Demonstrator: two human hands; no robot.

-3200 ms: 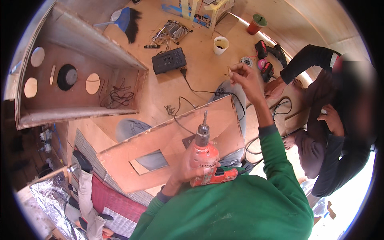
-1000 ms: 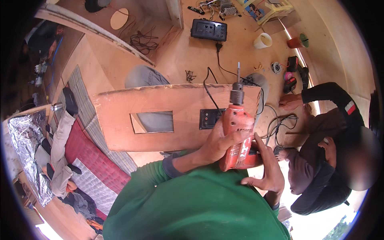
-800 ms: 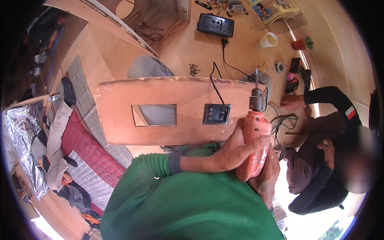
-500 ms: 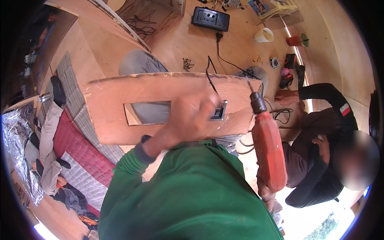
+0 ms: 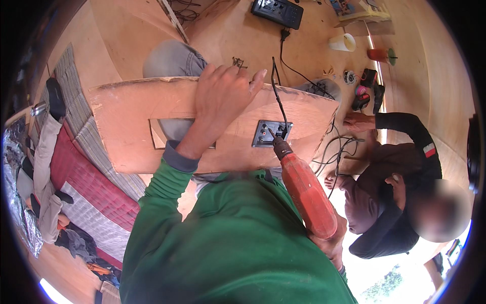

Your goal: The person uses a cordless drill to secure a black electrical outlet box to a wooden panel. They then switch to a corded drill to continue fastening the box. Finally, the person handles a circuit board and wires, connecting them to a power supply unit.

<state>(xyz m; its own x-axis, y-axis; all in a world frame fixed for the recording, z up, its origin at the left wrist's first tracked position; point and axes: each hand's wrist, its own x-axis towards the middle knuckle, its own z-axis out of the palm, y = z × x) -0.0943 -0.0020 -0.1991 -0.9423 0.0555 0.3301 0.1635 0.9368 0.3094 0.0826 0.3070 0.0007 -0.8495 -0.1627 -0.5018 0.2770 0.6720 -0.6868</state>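
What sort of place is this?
Probably a makeshift workshop: there's a red power drill and a wooden panel with a black connector plate set into it. The red-and-white quilted mat nearby suggests it may double as a resting space.

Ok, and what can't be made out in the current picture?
All in the head view:
Right hand: most fingers hidden behind the red drill.
Rectangular cutout: partly covered by the left hand and wrist.
Drill bit: tip too small to tell whether it touches the black panel.
Wooden box: mostly cut off by the top edge.
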